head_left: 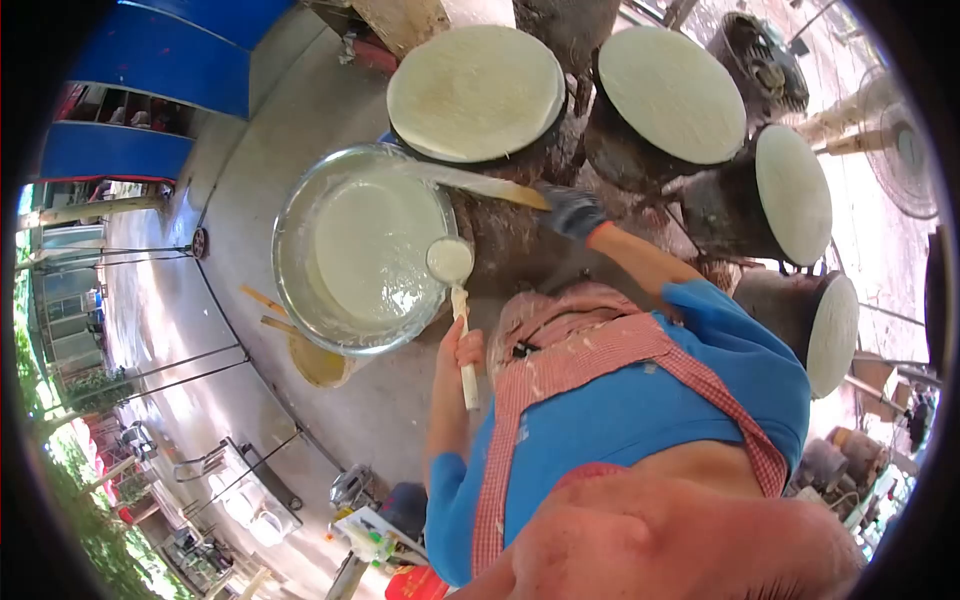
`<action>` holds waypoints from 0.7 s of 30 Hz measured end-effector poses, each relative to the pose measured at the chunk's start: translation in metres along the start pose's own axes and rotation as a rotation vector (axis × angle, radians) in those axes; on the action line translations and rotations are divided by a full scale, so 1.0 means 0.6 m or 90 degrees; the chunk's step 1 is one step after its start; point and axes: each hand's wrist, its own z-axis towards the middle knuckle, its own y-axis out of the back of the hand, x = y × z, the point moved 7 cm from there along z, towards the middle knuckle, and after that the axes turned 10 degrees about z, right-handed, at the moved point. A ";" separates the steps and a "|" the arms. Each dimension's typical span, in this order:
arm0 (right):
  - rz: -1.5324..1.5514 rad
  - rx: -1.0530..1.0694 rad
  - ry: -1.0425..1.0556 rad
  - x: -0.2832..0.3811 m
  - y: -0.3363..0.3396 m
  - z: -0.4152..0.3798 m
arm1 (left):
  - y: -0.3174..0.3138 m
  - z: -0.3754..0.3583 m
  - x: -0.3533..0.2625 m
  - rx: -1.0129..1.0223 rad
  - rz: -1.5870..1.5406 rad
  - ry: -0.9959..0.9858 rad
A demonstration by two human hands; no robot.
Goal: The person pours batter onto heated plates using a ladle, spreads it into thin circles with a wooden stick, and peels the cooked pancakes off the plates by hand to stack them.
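Observation:
My bare left hand [467,350] is wrapped round the pale handle of a ladle [449,260], whose round cup holds white batter. The cup is at the near right rim of a large metal basin [285,290]. Thick white batter [375,250] fills much of that basin. In a dark grey glove, my right hand [574,212] grips the end of a long flat scraper [490,187]. Its white-coated blade reaches left over the basin's far rim. Beyond it lies a round griddle [476,93] with a pale, batter-like surface.
More round, pale-topped griddles [672,95], [794,195], [833,335] curve along my right on dark drum-like stands. A fan [905,155] stands at far right. Left of the basin, a yellowish container [318,365] with sticks sits low. A blue panel [170,55] is at upper left.

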 end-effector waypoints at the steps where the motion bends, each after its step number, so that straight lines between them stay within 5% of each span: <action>1: -0.038 0.068 -0.015 0.023 -0.017 0.046 | -0.004 -0.005 -0.001 0.024 -0.015 -0.010; 3: -0.071 0.116 -0.029 0.062 -0.045 0.132 | 0.019 -0.017 -0.011 0.001 0.042 -0.041; 5: -0.141 0.092 0.100 0.094 -0.097 0.207 | 0.045 -0.025 -0.013 0.048 0.009 -0.009; 8: -0.247 -0.049 0.117 0.101 -0.143 0.281 | 0.041 -0.034 -0.006 0.069 0.016 0.033; 12: -0.192 -0.003 0.171 0.086 -0.141 0.320 | 0.048 -0.039 -0.025 0.000 -0.037 0.005; 17: -0.047 -0.083 0.301 0.050 0.068 0.452 | 0.025 -0.022 -0.043 0.036 -0.099 0.034; 21: 0.008 -0.095 0.258 -0.002 0.312 0.625 | -0.022 0.014 -0.054 0.088 -0.078 0.034</action>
